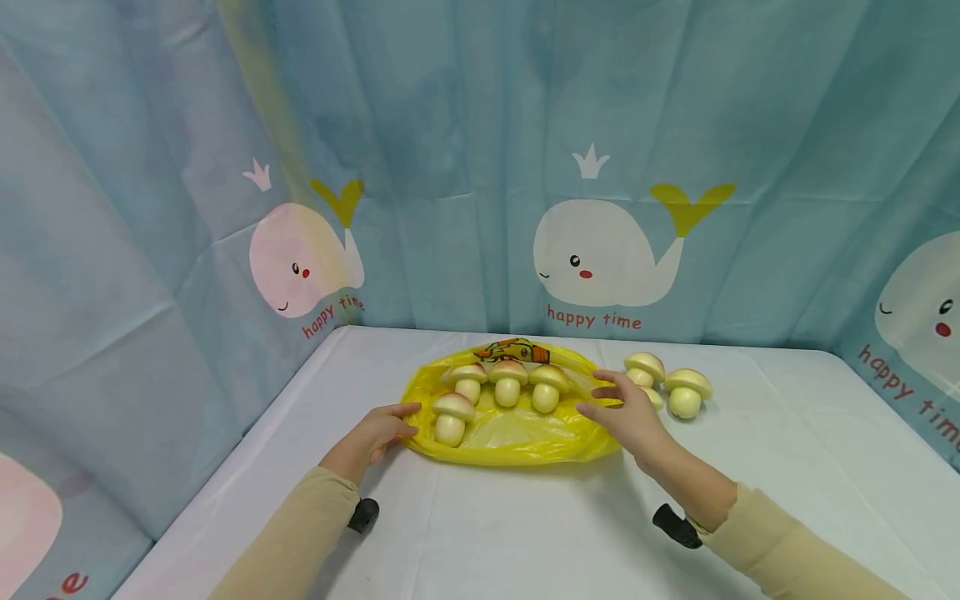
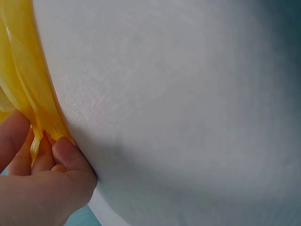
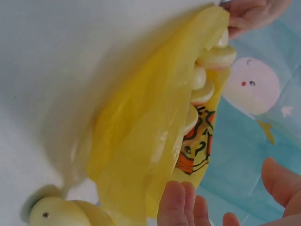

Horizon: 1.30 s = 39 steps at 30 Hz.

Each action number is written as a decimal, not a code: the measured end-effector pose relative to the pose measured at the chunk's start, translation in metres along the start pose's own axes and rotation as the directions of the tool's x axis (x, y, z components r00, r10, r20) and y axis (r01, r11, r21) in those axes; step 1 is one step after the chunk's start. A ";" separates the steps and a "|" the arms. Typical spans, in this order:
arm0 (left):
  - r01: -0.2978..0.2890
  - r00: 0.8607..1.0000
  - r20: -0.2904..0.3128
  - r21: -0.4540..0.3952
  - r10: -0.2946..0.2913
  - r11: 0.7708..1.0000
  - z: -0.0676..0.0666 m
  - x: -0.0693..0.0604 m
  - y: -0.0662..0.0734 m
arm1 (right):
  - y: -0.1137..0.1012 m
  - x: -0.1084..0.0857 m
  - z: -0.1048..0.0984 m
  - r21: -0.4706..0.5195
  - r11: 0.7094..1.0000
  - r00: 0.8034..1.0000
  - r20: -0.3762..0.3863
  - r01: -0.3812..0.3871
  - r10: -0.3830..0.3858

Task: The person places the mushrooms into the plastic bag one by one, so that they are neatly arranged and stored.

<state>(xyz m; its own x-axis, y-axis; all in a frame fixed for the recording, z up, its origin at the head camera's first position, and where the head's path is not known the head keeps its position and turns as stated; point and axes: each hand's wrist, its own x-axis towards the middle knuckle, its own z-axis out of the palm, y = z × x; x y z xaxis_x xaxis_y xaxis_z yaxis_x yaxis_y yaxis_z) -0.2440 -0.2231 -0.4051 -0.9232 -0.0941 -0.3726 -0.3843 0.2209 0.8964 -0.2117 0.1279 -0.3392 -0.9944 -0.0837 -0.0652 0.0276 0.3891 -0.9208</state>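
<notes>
A yellow plastic bag [image 1: 517,433] lies with its mouth spread wide on the white table. Several toy mushrooms [image 1: 507,386] with pale stems and reddish caps sit inside it. My left hand [image 1: 375,432] pinches the bag's left edge; in the left wrist view, gathered yellow film [image 2: 30,80] runs between thumb and fingers. At the opposite edge is my right hand [image 1: 637,421], thumb and fingers apart. In the right wrist view its fingers [image 3: 171,205] are fairly straight beside the film; whether they touch it I cannot tell.
Loose toy mushrooms [image 1: 687,392] lie to the right of the bag, partly behind my right hand. A blue curtain [image 1: 450,250] printed with whales hangs behind the table [image 1: 517,533] and along its left side. Black straps [image 1: 677,527] sit at both wrists.
</notes>
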 end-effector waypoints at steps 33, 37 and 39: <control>0.009 1.000 -0.016 -0.015 -0.010 1.000 0.000 0.001 -0.002 | 0.043 0.016 -0.044 -0.165 0.983 0.991 -0.096 0.081 -0.098; 0.004 1.000 -0.010 -0.020 -0.004 1.000 0.000 0.000 -0.001 | 0.049 0.020 -0.048 -0.206 0.975 0.991 -0.087 0.081 -0.101; 0.002 1.000 -0.012 -0.022 -0.002 1.000 0.000 -0.001 0.000 | 0.053 0.024 -0.049 -0.227 0.970 0.991 -0.080 0.084 -0.104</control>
<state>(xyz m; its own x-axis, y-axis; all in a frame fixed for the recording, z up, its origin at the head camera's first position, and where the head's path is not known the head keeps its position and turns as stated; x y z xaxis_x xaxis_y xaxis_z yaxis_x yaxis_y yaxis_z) -0.2431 -0.2227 -0.4050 -0.9222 -0.1066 -0.3717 -0.3860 0.1993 0.9007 -0.2386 0.1910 -0.3705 -0.9968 -0.0499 0.0624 -0.0798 0.5791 -0.8113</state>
